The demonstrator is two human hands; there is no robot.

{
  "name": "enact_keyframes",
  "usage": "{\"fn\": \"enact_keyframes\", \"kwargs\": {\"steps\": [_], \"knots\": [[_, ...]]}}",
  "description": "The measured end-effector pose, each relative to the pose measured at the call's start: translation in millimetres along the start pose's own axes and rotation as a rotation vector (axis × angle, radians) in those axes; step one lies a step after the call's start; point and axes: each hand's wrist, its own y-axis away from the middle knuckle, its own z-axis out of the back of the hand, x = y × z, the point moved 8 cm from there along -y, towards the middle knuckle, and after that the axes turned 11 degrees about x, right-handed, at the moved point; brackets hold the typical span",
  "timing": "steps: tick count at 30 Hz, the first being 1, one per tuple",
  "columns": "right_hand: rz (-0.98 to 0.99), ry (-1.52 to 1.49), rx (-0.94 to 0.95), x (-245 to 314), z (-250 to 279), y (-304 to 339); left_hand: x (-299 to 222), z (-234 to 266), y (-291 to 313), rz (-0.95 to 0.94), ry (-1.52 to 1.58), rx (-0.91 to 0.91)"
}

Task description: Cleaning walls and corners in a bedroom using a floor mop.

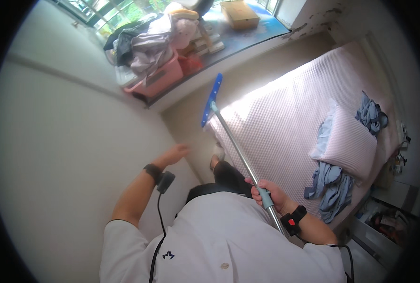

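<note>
My right hand [273, 194] is closed round the metal pole of a floor squeegee [238, 148], at its grey-green collar. The pole slants up and away from my right side. Its blue bar-shaped head [212, 100] with small white dots is raised in front of the bed's near left corner. My left hand [174, 154] is held out beside the white wall, with nothing visible in it. Its fingers look stretched out, slightly blurred. Both wrists wear black straps with small devices and cables.
A bed [276, 113] with a pale quilted cover fills the right side, bearing a pillow [347, 141] and crumpled blue cloths [330, 186]. A window ledge [238, 42] ahead holds a pink basket [158, 78] of clothes and a cardboard box [239, 14]. An open drawer [375, 236] stands lower right.
</note>
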Motion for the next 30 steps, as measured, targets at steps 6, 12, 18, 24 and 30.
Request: {"fn": "enact_keyframes", "kwargs": {"steps": [6,12,18,24,30], "knots": [[0.047,-0.072,-0.076,48.0,-15.9,-29.5,1.4,76.7,-30.2,0.161,0.227,0.055],[0.136,-0.134,-0.127,78.6,-27.5,-52.4,-43.8,131.3,-63.3,0.065,0.102,0.132],[0.217,-0.065,-0.282,112.9,-29.6,-89.7,-110.2,180.4,-104.7,-0.045,0.043,0.289],[0.341,-0.091,-0.314,163.3,-39.4,-158.8,-116.6,235.7,-172.2,-0.223,-0.020,0.453],[0.360,-0.118,-0.420,194.8,-65.3,-192.2,-150.8,271.6,-196.7,-0.474,-0.378,0.548]]}}
